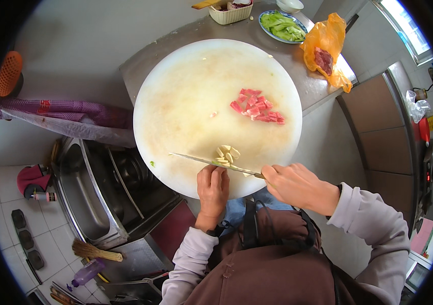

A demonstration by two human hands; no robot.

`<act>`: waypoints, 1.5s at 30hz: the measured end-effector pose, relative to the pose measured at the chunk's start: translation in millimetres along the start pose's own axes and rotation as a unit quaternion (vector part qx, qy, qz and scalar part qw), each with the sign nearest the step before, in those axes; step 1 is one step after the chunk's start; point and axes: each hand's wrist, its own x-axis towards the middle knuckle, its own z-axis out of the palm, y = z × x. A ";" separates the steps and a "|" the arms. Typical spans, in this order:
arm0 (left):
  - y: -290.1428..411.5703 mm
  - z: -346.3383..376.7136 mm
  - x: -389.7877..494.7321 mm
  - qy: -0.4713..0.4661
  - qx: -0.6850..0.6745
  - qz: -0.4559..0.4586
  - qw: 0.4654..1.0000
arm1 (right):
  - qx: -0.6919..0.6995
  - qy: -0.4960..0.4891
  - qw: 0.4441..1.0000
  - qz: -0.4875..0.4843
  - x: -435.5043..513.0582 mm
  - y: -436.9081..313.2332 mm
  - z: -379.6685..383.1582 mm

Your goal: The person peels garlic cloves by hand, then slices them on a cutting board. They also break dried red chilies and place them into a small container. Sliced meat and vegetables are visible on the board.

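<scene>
My right hand [296,187] grips the handle of a kitchen knife [197,159]. Its blade, seen nearly edge-on, slants leftward across the near part of a round white cutting board [178,103]. Bent fingertips of my left hand [212,190] are up against the near side of the blade; whatever is beneath them is hidden. Just beyond the blade lies a small heap of pale garlic slices [228,153], with more pieces along the blade. Farther back on the right, cut pieces of red raw meat [256,108] are spread on the board. A small pale scrap [213,114] lies left of the meat.
Behind the board, a metal counter [235,32] holds a plate of green leaf vegetable [283,28], a white basket [231,14] and an orange plastic bag [327,42] with raw meat [323,61]. A steel sink [87,198] stands left, below a purple checked cloth [71,114].
</scene>
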 end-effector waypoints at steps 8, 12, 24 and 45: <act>-2.8 2.4 -4.2 0.002 0.005 -0.030 1.000 | -0.016 -0.008 1.000 0.001 21.7 5.0 26.8; -4.2 0.7 1.7 0.006 -0.019 -0.002 1.000 | 0.026 -0.002 1.000 0.003 28.2 5.6 25.4; -4.7 3.4 -2.9 0.017 -0.001 -0.026 1.000 | 0.002 -0.004 1.000 0.000 30.4 1.7 31.2; -4.6 1.8 -3.2 0.015 -0.006 -0.015 1.000 | 0.045 -0.019 0.999 -0.013 15.2 -2.1 2.0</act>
